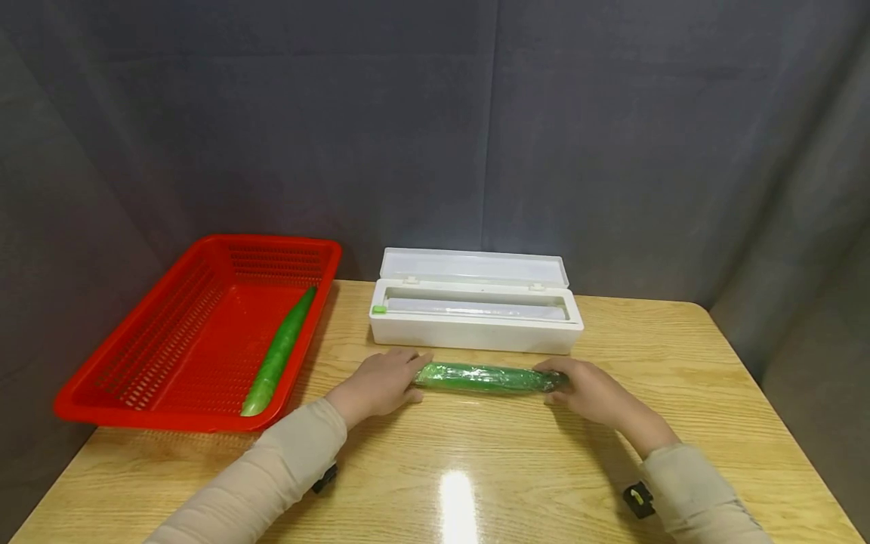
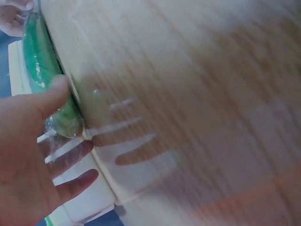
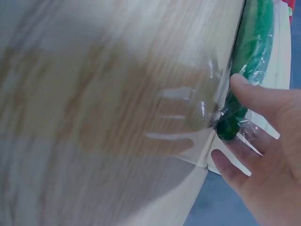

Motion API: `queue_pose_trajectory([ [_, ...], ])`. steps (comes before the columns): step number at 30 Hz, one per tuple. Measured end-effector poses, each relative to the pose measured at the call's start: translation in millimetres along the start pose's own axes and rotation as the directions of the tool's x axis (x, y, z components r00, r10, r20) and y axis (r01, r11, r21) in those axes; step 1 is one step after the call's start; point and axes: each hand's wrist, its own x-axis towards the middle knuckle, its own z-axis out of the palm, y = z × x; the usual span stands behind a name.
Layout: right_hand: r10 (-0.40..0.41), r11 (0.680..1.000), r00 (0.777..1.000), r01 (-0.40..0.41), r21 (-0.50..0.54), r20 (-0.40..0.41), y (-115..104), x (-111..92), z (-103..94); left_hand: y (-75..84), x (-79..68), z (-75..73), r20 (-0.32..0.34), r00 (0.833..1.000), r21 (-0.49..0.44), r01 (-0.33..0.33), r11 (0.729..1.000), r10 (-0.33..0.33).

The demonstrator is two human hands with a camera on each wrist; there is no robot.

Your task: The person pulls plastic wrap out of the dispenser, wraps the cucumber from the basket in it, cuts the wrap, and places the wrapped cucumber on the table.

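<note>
A cucumber [image 1: 479, 378] wrapped in shiny clear film lies crosswise at the middle of the table, in front of the white box. My left hand [image 1: 383, 384] holds its left end, the thumb on the near side and the fingers on the far side. At the darker right end my right hand [image 1: 590, 390] grips it the same way. Loose film sticks out past the cucumber's end [image 3: 226, 129] in the right wrist view. The left wrist view shows crumpled film around the other end [image 2: 66, 123], partly covering the fingers.
Behind the cucumber stands a white film box [image 1: 476, 332], its lid raised and a roll [image 1: 476, 307] inside. To the left, a red basket [image 1: 88, 415] contains another cucumber [image 1: 279, 359]. Grey curtains [image 1: 421, 136] hang around the wooden table [image 1: 530, 483].
</note>
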Motion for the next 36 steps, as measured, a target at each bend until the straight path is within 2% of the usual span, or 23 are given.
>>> queue_pose_trajectory([
  [5,-0.064,0.998,0.998,0.064,-0.004,-0.021,3.6,3.9,2.8,-3.6,5.5,4.2,-0.059,0.998,-0.023,-0.025,0.999,0.023],
  [9,-0.082,0.996,0.996,0.082,-0.018,-0.047,5.5,4.5,4.2,-5.1,9.4,5.3,-0.082,0.997,-0.056,-0.012,0.998,0.008],
  [16,-0.053,0.998,0.998,0.051,-0.045,-0.044,4.8,-5.2,1.0,-5.7,6.9,2.6,-0.114,0.991,-0.173,0.046,0.984,-0.066],
  [23,-0.004,0.999,1.0,0.003,-0.05,-0.017,4.7,-12.7,-3.5,-4.9,4.3,1.7,-0.173,0.984,-0.213,0.004,0.977,-0.041],
  [27,0.016,0.999,1.0,-0.017,-0.045,-0.022,6.5,-18.9,-6.9,-1.1,6.0,2.2,-0.172,0.984,-0.241,-0.002,0.97,-0.041],
  [36,0.046,0.998,0.998,-0.048,-0.041,-0.048,11.9,-38.3,-21.2,20.2,19.2,1.4,-0.114,0.992,-0.373,0.013,0.928,-0.06],
])
